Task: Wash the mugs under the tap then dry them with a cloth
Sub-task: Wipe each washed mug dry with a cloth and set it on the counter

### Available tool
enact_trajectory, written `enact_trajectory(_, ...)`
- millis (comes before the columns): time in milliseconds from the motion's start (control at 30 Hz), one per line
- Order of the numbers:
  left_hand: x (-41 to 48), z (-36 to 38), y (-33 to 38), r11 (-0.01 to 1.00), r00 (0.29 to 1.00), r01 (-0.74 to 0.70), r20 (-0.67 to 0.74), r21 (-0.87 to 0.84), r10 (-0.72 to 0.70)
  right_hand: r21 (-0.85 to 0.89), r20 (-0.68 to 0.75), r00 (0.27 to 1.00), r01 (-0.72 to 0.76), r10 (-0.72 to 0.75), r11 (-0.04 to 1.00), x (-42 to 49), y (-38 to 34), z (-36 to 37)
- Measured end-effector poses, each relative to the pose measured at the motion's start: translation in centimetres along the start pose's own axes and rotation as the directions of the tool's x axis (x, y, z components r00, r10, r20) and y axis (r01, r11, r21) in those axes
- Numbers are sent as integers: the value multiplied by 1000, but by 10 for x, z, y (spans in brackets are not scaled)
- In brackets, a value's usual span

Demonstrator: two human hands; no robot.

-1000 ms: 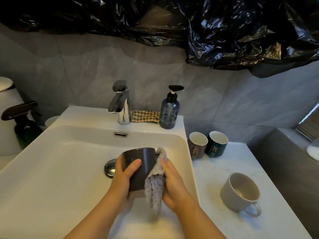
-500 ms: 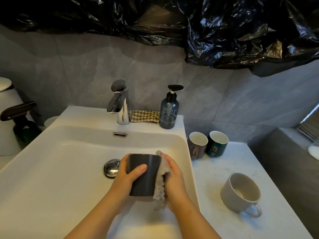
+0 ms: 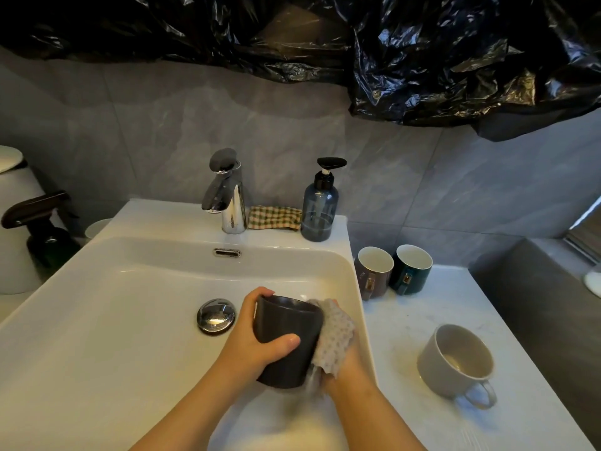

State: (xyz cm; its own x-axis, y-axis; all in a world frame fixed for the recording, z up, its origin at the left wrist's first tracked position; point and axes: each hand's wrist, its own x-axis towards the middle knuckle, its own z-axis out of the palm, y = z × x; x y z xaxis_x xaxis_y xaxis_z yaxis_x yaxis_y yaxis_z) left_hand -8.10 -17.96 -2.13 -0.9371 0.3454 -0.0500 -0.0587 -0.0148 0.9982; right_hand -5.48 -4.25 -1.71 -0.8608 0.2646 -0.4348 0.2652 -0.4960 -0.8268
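Note:
Over the white sink (image 3: 97, 320), my left hand (image 3: 252, 348) grips a dark grey mug (image 3: 286, 327), fingers round its far side and thumb across the front. My right hand (image 3: 346, 369) holds a grey dotted cloth (image 3: 335, 333) against the mug's right side; the cloth hides most of that hand. On the counter to the right stand a brown mug (image 3: 374, 273), a dark green mug (image 3: 411, 270) and, nearer, a light grey mug (image 3: 455, 359). No water runs from the chrome tap (image 3: 227, 193).
A blue soap dispenser (image 3: 320, 203) and a folded checked cloth (image 3: 274, 218) sit on the sink's back ledge. The drain stopper (image 3: 216, 315) lies left of the mug. A dark spray bottle (image 3: 42, 232) stands at far left. Black plastic sheeting (image 3: 422, 60) hangs above.
The mug has tilted and shifted slightly right. The cloth, which hung loose below my right hand, is now bunched against the mug's side as that hand wipes.

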Motion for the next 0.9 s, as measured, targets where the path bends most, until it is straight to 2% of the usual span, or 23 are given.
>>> enact_trajectory(67,2,-2,-1,999,994,4,-106,-39,-8,40,124,990,-73,67,997,-6,-7,9)
enact_trajectory(100,4,-2,-2,997,986,3,-167,-77,-16,37,161,986,-53,46,998,-4,-7,14)
enact_trajectory(167,6,-3,-2,990,965,-10,-259,-142,-27,3,156,987,34,-34,999,3,1,19)
enact_trajectory(233,7,-6,-3,981,950,-4,-308,-192,-56,-38,107,993,48,-44,998,4,6,20)
enact_trajectory(300,7,-5,-3,976,962,29,-259,-216,-86,-7,49,999,-11,11,1000,5,4,18)
enact_trajectory(400,6,2,-4,964,982,127,-106,-234,-155,97,5,993,-114,114,989,2,-4,16)
enact_trajectory(500,5,-6,5,947,978,197,-12,-254,-207,-18,-14,998,60,-60,998,4,-7,10)
enact_trajectory(567,6,-20,15,954,969,248,66,-170,-240,-99,16,989,148,-147,984,2,-9,9)
enact_trajectory(633,8,-32,27,956,935,292,201,37,-293,-190,93,982,180,-165,965,2,-6,13)
enact_trajectory(700,11,-33,33,926,884,297,298,234,-359,-265,107,979,195,-172,944,2,-2,16)
enact_trajectory(733,11,-32,32,917,878,304,298,257,-375,-224,88,988,142,-125,964,2,-2,17)
enact_trajectory(800,8,-27,28,928,911,313,213,203,-354,-35,81,995,58,-55,998,3,-2,13)
enact_trajectory(833,7,-25,24,935,928,330,135,126,-346,-2,68,991,115,-114,993,4,-4,10)
enact_trajectory(900,7,-22,14,908,917,395,-2,-141,-399,-65,18,970,244,-243,968,4,-3,6)
